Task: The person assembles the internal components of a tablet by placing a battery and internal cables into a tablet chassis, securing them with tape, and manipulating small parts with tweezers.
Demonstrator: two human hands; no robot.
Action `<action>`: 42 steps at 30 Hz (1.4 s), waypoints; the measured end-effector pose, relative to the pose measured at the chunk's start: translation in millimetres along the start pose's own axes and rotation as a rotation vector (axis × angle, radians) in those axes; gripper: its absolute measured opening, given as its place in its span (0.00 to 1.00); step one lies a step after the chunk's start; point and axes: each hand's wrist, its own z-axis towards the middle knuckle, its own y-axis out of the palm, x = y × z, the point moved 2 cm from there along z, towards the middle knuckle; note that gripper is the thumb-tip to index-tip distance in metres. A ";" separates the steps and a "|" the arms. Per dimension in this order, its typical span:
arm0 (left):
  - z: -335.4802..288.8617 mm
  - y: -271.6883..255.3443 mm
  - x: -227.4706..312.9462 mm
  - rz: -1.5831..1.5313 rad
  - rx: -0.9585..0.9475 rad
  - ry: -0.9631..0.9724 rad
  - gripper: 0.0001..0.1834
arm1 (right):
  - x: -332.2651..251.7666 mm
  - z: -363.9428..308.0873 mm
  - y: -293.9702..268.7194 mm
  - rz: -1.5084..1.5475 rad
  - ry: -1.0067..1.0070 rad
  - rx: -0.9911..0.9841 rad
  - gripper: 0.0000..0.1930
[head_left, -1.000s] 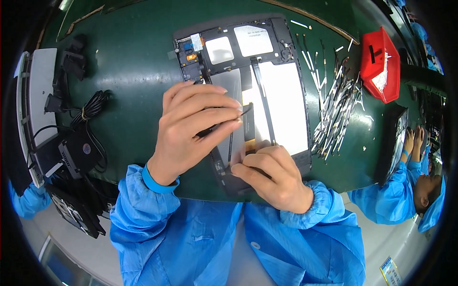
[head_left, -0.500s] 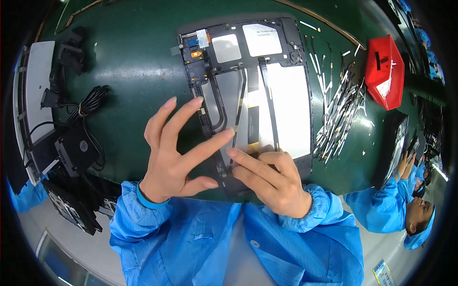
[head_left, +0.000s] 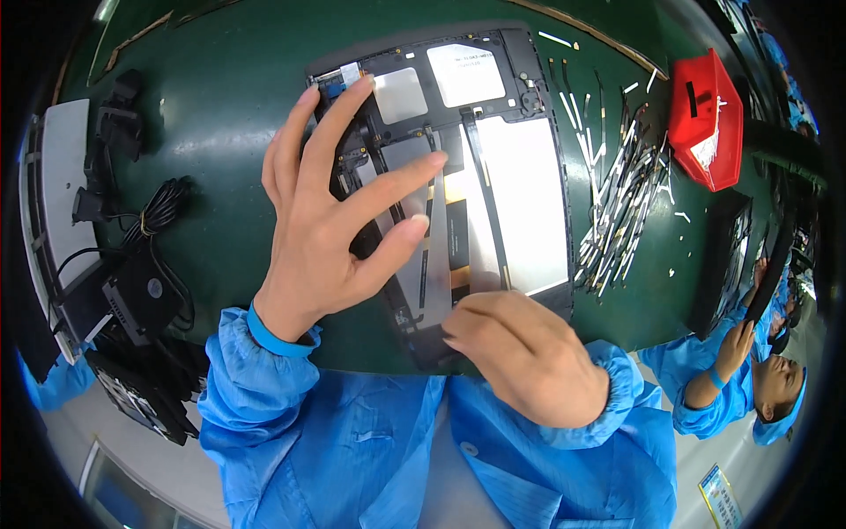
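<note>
An opened tablet housing (head_left: pixel 535 194) lies on the green bench, a black frame with bright silver panels. Dark narrow flex strips (head_left: pixel 483 176) run lengthwise across it. My left hand (head_left: pixel 326 212) is spread over its left side: two fingertips reach the upper left corner by small blue and silver parts, while the index finger and thumb hover over or touch a strip near the middle. At the lower edge my right hand (head_left: pixel 529 353) is curled with its fingers pressed together; its fingertips and anything in them are hidden.
Many loose thin strips (head_left: pixel 621 203) lie in a heap right of the housing. Beyond them stands a red bin (head_left: pixel 705 123). Coiled black cable (head_left: pixel 163 207) and a black adapter box (head_left: pixel 141 291) lie at left. Dark panels (head_left: pixel 718 264) stand at right, near a co-worker (head_left: pixel 705 388) in blue.
My left hand has moved up and over the housing toward its upper left corner. My right hand has turned over and curled at the lower edge. The housing shifted slightly left.
</note>
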 end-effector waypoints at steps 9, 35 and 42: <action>2.1 4.3 -0.6 -0.206 0.111 -0.069 0.20 | -14.5 -10.4 13.9 -0.309 0.029 -0.242 0.40; -64.8 -27.4 87.0 -1.236 0.370 -0.636 0.41 | 59.4 -28.8 -39.7 0.436 0.333 0.149 0.28; 57.2 -56.0 -4.4 -1.667 0.292 -0.527 0.15 | 64.5 -33.5 -34.7 0.462 0.149 0.639 0.10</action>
